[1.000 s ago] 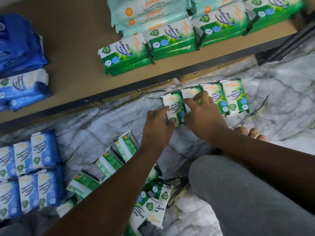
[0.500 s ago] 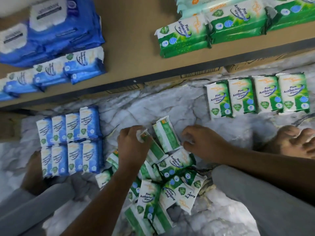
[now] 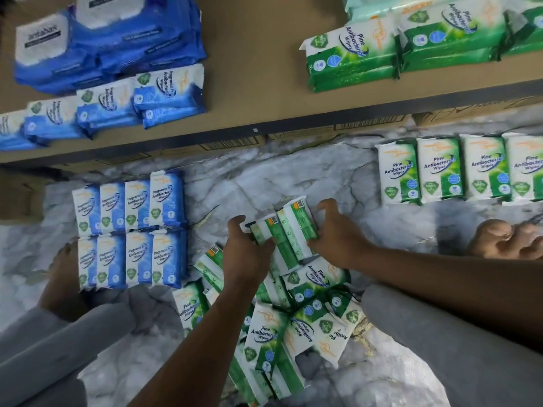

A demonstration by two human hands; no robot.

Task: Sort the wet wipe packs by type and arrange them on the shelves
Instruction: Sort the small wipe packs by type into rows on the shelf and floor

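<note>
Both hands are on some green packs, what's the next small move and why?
Probably carry the gripped green packs to the green row on the floor: left hand and right hand hold them bunched, and that row looks the same type.

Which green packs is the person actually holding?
The barcode-side-up packs gripped between the left hand and right hand; the jumbled pile and the neat row are not held.

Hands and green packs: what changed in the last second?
Both hands moved from the row of four green packs to the loose pile. The left hand and right hand now grip a bundle of packs between them. The row and the blue packs stayed put.
</note>
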